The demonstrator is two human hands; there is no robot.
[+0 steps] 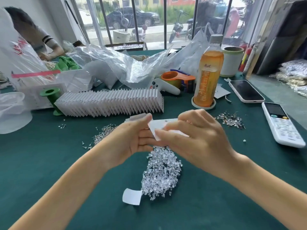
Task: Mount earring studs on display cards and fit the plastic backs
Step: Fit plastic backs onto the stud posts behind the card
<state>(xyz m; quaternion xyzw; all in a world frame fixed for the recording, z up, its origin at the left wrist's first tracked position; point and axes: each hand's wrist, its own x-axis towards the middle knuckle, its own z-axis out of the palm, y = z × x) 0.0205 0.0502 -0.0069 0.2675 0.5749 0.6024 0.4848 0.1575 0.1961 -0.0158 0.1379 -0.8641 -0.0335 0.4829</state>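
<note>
A green table (49, 163) carries, at the far side, a long row of folded white cards (109, 103) running left to right, with a bottle (208, 70) of orange drink to its right. Nearer lie a heap of clear plastic backs (162, 171), long axis near to far, and loose studs (103, 134) to the left. Above the heap the left hand (131, 138) and right hand (196, 135) meet, both pinching a white card (159, 126) whose long axis runs left to right, tilted.

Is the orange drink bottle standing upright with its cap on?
Yes. The orange drink bottle stands upright in a round coaster on the green table, grey cap on top.
</note>
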